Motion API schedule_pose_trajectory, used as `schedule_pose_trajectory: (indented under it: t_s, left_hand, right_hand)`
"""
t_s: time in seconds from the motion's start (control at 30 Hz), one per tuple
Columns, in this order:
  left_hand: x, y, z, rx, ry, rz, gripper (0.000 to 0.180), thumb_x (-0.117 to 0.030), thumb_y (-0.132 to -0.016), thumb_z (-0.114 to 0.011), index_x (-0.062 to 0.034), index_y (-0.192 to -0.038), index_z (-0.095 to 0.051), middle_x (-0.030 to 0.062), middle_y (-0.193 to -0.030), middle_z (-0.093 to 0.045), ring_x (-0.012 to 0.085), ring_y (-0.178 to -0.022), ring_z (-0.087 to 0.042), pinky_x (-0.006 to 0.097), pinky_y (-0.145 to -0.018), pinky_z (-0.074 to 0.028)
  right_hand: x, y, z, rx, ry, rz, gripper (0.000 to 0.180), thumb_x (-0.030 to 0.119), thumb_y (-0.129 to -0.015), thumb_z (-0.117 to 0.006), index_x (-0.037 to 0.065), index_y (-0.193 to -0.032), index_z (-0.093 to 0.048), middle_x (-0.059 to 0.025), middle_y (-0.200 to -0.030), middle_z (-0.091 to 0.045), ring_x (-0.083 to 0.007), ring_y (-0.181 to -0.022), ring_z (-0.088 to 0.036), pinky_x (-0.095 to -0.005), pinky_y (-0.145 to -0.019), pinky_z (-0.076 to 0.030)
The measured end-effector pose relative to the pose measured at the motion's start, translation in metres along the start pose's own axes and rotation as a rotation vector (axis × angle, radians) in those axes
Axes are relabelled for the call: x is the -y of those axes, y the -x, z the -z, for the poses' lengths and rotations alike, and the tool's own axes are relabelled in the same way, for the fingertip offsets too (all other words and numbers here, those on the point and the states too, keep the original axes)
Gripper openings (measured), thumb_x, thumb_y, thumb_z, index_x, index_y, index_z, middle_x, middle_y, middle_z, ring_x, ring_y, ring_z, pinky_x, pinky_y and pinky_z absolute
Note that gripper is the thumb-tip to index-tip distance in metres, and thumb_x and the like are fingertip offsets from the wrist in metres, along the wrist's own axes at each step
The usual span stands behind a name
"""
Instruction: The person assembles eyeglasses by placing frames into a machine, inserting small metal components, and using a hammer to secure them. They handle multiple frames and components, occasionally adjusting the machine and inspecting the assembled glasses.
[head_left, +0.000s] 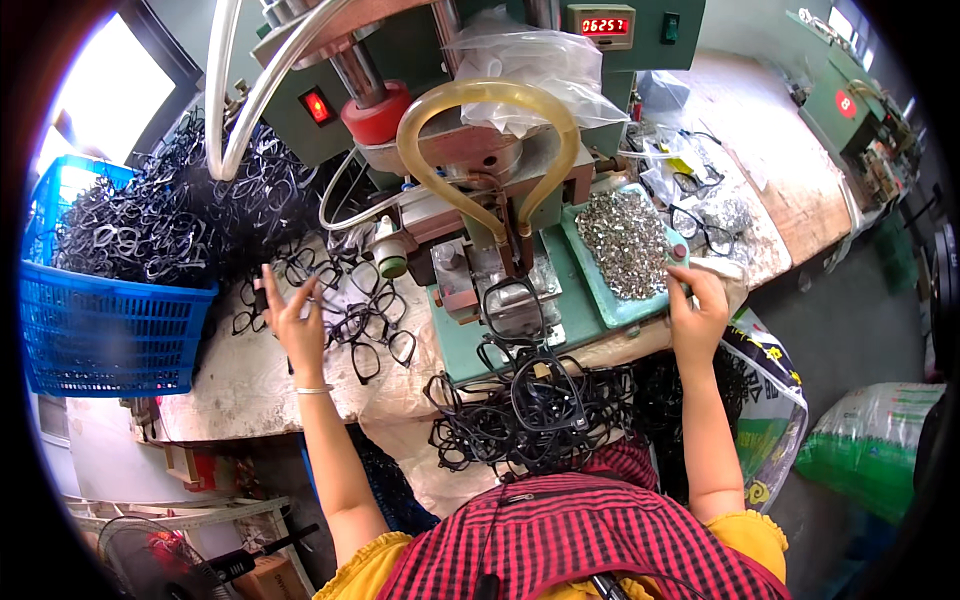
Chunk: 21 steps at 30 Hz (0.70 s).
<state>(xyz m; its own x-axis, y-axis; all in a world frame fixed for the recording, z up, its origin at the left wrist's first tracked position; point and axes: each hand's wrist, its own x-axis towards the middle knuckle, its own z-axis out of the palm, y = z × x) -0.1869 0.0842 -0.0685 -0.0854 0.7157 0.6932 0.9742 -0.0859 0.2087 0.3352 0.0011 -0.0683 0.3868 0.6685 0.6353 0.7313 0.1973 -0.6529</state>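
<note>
Sitting between left fingers (275, 293) (spread) and right fingers (695, 279) (curled, any pinch unclear), touching neither: black eyeglass frame (514, 341).

Glossy plastic is seen in the near spectacle frames (577, 418), shiny metal in the small parts (622, 240) at right; matt cloth is shown by the apron (570, 540).

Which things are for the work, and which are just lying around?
Seem part of the work:
- left hand, near black glasses frames
- right hand, at the edge of a tray of small metal pieces
- press machine

Seem just lying about:
- clear plastic bag on the machine
- green-and-white sack on the floor
</note>
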Motion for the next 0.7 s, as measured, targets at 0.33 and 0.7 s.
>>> schedule_pose_trajectory:
  t_s: [0.33, 0.7]
  left_hand:
    - [-0.089, 0.0, 0.01, -0.028, 0.594, 0.218, 0.023, -0.019, -0.102, -0.059, -0.0015, -0.095, -0.072, 0.0043, -0.089, -0.069, 0.0139, -0.081, -0.059, 0.028, -0.074, -0.044]
    - [-0.143, 0.025, 0.02, -0.097, 1.344, 0.371, 0.012, -0.004, -0.102, -0.056, 0.0033, -0.109, -0.063, 0.0126, -0.106, -0.068, 0.0186, -0.097, -0.068, 0.03, -0.085, -0.057]
  right_hand:
    - [0.113, -0.043, -0.043, 0.246, -0.485, 0.246, 0.013, -0.001, -0.075, -0.072, 0.002, -0.088, -0.072, -0.0105, -0.09, -0.07, -0.027, -0.086, -0.067, -0.0345, -0.079, -0.052]
    - [0.132, -0.025, -0.064, 0.368, -0.785, -0.173, 0.048, 0.002, -0.082, -0.071, 0.0, -0.126, -0.053, -0.0063, -0.091, -0.072, -0.0122, -0.091, -0.067, -0.0281, -0.09, -0.047]
